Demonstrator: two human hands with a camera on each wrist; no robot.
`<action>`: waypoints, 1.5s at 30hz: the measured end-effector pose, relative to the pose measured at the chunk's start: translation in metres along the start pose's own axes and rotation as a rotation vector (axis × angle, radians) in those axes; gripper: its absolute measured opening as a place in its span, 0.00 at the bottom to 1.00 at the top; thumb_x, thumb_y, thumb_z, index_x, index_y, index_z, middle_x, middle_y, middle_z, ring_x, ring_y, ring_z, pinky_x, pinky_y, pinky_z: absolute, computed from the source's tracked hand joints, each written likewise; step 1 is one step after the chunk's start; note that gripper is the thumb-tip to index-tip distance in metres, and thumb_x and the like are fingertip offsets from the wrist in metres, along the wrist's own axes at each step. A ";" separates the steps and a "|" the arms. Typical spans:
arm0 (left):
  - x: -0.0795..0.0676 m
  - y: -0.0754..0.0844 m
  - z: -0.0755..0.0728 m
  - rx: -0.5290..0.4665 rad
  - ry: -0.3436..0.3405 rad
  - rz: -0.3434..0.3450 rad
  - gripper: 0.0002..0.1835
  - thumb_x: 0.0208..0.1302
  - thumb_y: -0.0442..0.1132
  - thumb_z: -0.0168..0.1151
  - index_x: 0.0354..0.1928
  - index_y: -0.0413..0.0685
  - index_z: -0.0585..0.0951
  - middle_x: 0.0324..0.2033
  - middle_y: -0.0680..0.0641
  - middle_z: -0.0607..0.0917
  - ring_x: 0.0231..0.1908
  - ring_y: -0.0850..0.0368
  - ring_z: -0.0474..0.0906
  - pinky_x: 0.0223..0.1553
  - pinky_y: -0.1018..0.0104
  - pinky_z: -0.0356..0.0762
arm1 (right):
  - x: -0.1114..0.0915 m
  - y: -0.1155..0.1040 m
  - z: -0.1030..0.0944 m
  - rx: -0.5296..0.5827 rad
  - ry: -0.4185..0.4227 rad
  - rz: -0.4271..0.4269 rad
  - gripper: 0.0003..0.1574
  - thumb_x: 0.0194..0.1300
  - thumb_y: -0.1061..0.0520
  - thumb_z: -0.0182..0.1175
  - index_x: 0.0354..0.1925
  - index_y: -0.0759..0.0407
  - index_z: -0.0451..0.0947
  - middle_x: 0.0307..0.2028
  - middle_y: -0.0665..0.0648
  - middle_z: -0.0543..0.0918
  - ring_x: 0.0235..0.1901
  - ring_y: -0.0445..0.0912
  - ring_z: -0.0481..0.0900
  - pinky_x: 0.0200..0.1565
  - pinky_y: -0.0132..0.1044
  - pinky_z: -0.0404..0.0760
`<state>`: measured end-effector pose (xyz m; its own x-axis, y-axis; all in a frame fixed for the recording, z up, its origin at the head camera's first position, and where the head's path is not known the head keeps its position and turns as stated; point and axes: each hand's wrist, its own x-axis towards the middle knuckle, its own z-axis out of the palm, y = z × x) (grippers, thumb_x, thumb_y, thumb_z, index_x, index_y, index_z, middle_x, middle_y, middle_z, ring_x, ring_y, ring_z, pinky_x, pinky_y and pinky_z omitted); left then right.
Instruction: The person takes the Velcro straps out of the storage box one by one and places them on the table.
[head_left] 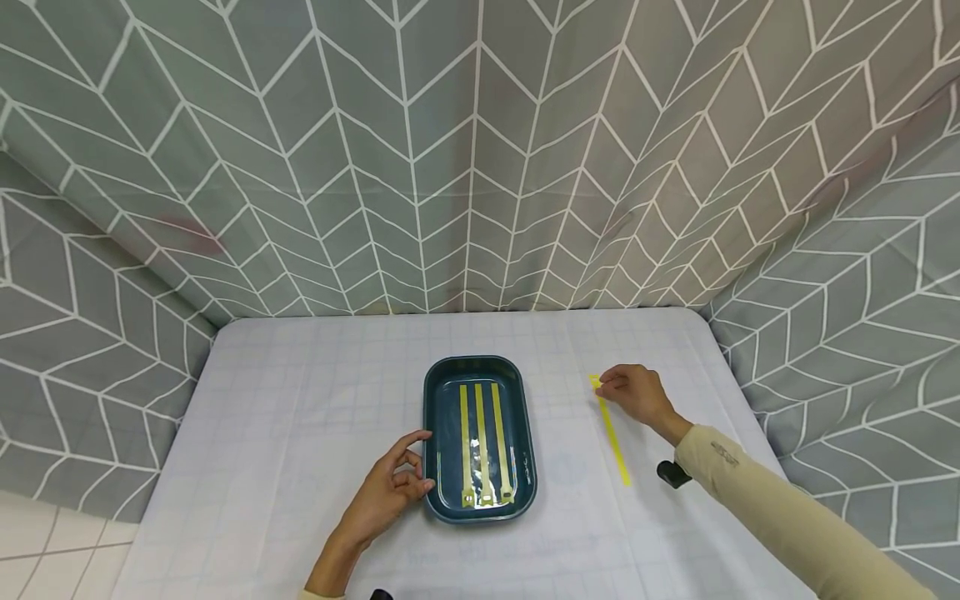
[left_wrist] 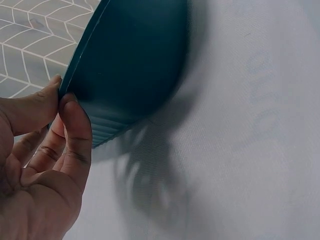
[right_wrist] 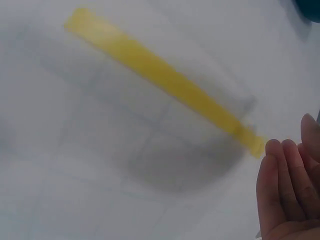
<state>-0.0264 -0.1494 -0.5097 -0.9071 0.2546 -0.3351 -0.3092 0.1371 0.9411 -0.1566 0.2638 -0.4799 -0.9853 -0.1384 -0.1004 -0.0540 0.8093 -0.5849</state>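
A dark teal tray (head_left: pixel 528 450) sits on the white-covered table, with three yellow strips (head_left: pixel 482 433) lying lengthwise inside it, their wider notched ends nearest me. My left hand (head_left: pixel 386 487) is at the tray's left side; the left wrist view shows its thumb and fingertips pinching the rim (left_wrist: pixel 75 62). To the right of the tray, another flat yellow strip (head_left: pixel 615 442) lies on the cloth, its wider end farthest from me. Fingertips of my right hand (head_left: pixel 633 392) are right at that end. In the right wrist view the strip (right_wrist: pixel 165 80) runs beside the straight fingers, with a gap between thumb and fingers.
White cloth (head_left: pixel 315 400) with faint grid lines covers the table. Grey patterned curtains (head_left: pixel 465 167) hang behind and on both sides. A black wrist device (head_left: pixel 672 474) is under the right sleeve. Pale floor tiles (head_left: pixel 45 533) show at the lower left.
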 end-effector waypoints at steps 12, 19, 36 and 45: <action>0.000 0.000 0.001 -0.015 0.006 -0.006 0.38 0.60 0.24 0.67 0.71 0.50 0.66 0.39 0.44 0.71 0.23 0.65 0.69 0.30 0.73 0.71 | 0.015 -0.022 0.002 0.062 0.016 -0.065 0.16 0.60 0.63 0.70 0.44 0.72 0.82 0.35 0.65 0.88 0.37 0.56 0.88 0.37 0.37 0.83; -0.002 -0.001 0.001 -0.008 0.002 -0.011 0.38 0.60 0.25 0.67 0.71 0.49 0.66 0.39 0.45 0.71 0.22 0.65 0.68 0.28 0.73 0.70 | 0.018 -0.035 0.010 0.099 -0.019 -0.076 0.16 0.62 0.63 0.69 0.45 0.73 0.82 0.38 0.66 0.88 0.39 0.57 0.88 0.41 0.45 0.86; 0.000 -0.002 -0.002 -0.009 0.004 0.005 0.38 0.60 0.25 0.67 0.71 0.50 0.66 0.39 0.44 0.71 0.22 0.65 0.69 0.29 0.73 0.70 | 0.031 -0.074 0.031 0.135 -0.084 -0.124 0.17 0.62 0.62 0.69 0.48 0.71 0.82 0.42 0.65 0.88 0.41 0.56 0.88 0.45 0.47 0.85; 0.000 -0.003 -0.002 -0.020 0.005 -0.003 0.38 0.60 0.25 0.67 0.71 0.52 0.66 0.39 0.44 0.70 0.23 0.65 0.69 0.29 0.73 0.70 | 0.035 -0.089 0.039 0.123 -0.086 -0.193 0.16 0.62 0.63 0.69 0.48 0.69 0.82 0.42 0.64 0.88 0.42 0.56 0.88 0.46 0.48 0.85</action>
<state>-0.0259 -0.1515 -0.5124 -0.9076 0.2495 -0.3376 -0.3172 0.1189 0.9409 -0.1805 0.1647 -0.4628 -0.9408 -0.3362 -0.0420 -0.2151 0.6884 -0.6927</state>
